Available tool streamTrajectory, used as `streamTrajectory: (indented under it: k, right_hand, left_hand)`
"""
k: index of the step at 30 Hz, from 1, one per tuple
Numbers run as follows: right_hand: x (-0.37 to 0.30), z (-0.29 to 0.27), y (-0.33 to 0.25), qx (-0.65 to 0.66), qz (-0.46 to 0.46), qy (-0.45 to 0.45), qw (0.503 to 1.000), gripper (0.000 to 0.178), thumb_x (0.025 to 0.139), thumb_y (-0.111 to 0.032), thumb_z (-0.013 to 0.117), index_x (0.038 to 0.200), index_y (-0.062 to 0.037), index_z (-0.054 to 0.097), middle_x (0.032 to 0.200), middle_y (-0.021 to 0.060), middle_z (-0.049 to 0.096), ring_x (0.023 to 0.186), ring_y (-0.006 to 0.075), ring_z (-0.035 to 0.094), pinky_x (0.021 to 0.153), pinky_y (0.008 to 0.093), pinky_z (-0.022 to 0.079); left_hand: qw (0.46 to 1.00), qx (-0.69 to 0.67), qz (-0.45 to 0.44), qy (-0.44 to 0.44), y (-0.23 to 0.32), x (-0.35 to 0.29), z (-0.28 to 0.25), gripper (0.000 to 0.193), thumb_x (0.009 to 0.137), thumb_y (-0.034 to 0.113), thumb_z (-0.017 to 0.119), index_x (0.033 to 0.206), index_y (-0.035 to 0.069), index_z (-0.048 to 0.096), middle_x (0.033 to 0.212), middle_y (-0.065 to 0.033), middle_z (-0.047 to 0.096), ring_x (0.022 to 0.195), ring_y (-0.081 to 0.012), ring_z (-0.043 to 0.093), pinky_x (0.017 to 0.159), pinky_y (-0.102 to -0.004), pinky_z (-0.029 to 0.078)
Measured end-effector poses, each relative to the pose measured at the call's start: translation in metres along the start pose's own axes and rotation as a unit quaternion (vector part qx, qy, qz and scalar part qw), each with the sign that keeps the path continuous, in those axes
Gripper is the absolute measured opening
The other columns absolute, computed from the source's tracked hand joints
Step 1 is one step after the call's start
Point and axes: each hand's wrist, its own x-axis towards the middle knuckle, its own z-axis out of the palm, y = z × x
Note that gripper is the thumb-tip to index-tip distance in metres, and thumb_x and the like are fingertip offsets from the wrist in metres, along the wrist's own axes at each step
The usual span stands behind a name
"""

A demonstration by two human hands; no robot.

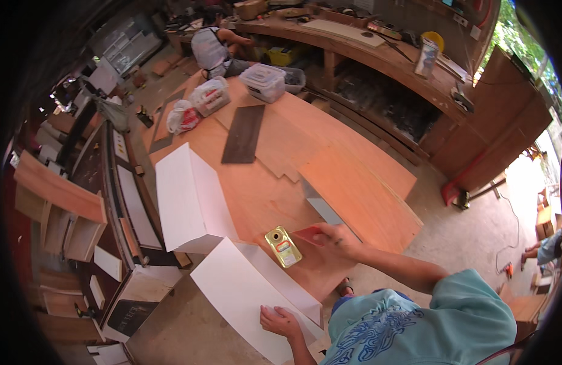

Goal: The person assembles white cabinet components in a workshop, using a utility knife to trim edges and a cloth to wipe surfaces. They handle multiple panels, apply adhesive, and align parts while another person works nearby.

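Note:
My right hand (pixel 335 238) grips a thin, flat reddish piece (pixel 307 235) between thumb and fingers; its exact kind is not clear. Just left of it a gold rectangular tin (pixel 282 247) with a dark round opening stands on the plywood. My left hand (pixel 282 322) rests with its fingers laid on a white panel (pixel 238 286), which forms part of a folded or boxed white piece close to me. Beyond that, a second white boxed piece (pixel 189 194) sits at the left edge of the plywood.
Large plywood sheets (pixel 354 201) bear a dark brown board (pixel 243 134), plastic bags (pixel 209 96) and a clear plastic tub (pixel 262 82). Another person (pixel 211 48) sits by the long workbench (pixel 354 39). Stacked wooden panels (pixel 62 188) stand on the left.

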Motion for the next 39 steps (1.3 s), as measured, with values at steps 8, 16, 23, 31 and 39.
streamTrajectory:
  k: [8, 16, 23, 31, 39]
  right_hand:
    - [-0.118, -0.143, 0.088, -0.024, 0.171, 0.373, 0.912, 0.028, 0.098, -0.02, 0.052, 0.114, 0.0015, 0.059, 0.092, 0.0058, 0.065, 0.084, 0.0128, 0.059, 0.076, 0.0275, 0.046]
    - [-0.443, -0.197, 0.149, -0.246, 0.489, 0.392, 0.739, 0.04, 0.096, -0.031, 0.047, 0.107, 0.0054, 0.059, 0.101, 0.0205, 0.065, 0.095, 0.0342, 0.061, 0.083, 0.0428, 0.045]
    - [-0.648, -0.127, 0.084, -0.243, 0.798, 0.192, 0.516, 0.042, 0.095, -0.03, 0.049, 0.121, 0.003, 0.055, 0.116, 0.0208, 0.06, 0.105, 0.0321, 0.058, 0.088, 0.0397, 0.046]
    - [-0.602, -0.2, 0.109, -0.192, 0.709, 0.349, 0.582, 0.04, 0.093, -0.023, 0.055, 0.126, -0.0013, 0.05, 0.113, 0.0132, 0.06, 0.096, 0.0232, 0.061, 0.08, 0.0338, 0.05]
    - [-0.22, -0.205, 0.04, 0.189, 0.277, 0.36, 0.871, 0.035, 0.094, -0.013, 0.051, 0.127, -0.0024, 0.047, 0.11, 0.0087, 0.059, 0.099, 0.0172, 0.06, 0.08, 0.0322, 0.053]
  left_hand:
    - [0.986, -0.103, -0.067, -0.113, 0.113, 0.053, 0.092, 0.092, 0.076, 0.027, 0.071, 0.144, -0.005, 0.018, 0.145, -0.0311, 0.023, 0.126, -0.047, 0.037, 0.105, -0.0521, 0.034]
    - [0.934, -0.12, -0.3, -0.151, 0.111, 0.055, 0.164, 0.105, 0.07, 0.023, 0.075, 0.144, -0.004, 0.006, 0.139, -0.0315, 0.018, 0.123, -0.0486, 0.036, 0.101, -0.0505, 0.041]
    - [0.938, -0.21, -0.274, -0.017, 0.134, 0.123, 0.213, 0.093, 0.066, 0.009, 0.072, 0.14, -0.005, 0.018, 0.126, -0.0268, 0.029, 0.111, -0.0463, 0.041, 0.093, -0.052, 0.042]
    - [0.936, -0.253, -0.142, -0.2, 0.097, 0.319, 0.245, 0.117, 0.069, 0.031, 0.081, 0.145, -0.007, 0.001, 0.149, -0.0366, -0.004, 0.138, -0.0502, 0.015, 0.113, -0.0456, 0.024]
    - [0.982, -0.187, 0.014, -0.035, 0.077, 0.23, 0.063, 0.049, 0.088, 0.026, 0.063, 0.123, -0.006, 0.052, 0.12, -0.0211, 0.057, 0.116, -0.0359, 0.05, 0.098, -0.0434, 0.041]
